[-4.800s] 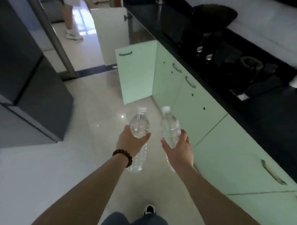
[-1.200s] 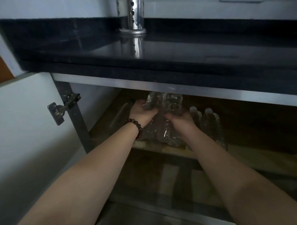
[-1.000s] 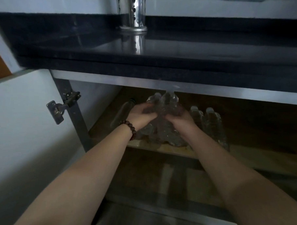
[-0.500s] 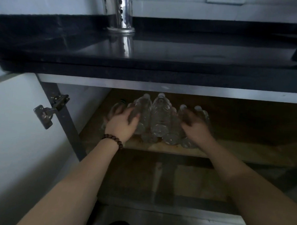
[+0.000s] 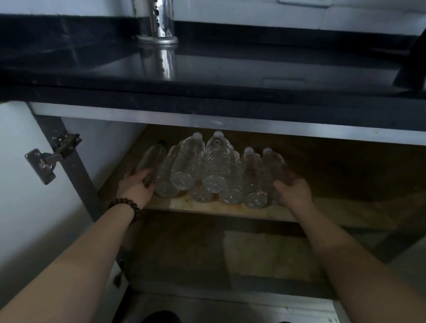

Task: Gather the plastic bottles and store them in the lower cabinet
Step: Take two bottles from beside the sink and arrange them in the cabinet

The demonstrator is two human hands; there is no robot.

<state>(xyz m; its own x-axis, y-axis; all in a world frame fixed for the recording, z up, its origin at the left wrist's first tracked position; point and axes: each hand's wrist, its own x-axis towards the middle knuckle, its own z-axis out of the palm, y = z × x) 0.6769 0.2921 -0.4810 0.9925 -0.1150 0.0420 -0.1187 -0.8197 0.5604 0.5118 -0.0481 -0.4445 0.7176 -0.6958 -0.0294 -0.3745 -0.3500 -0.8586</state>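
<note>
In the head view, both hands are now sitting at the outer flanks of the bottle stack, where half a second ago they were hovering over its middle and a second ago were pressing two bottles into the pile. The two top bottles (image 5: 202,161) are lying free on the heap, so I judge this pair as stored and the hands as steadying the stack.

The left hand (image 5: 137,186) is touching the dark-capped bottle (image 5: 151,158) at the left edge, fingers loosely curved against its base. The right hand (image 5: 292,191) is resting against the rightmost bottle (image 5: 271,168), fingers relaxed and slightly spread; whether it is gripping, I cannot tell.

The clear plastic bottles are lying on their sides on the wooden shelf (image 5: 327,212) of the open lower cabinet, caps pointing inward, ribbed, seemingly empty, stacked in two layers.
</note>
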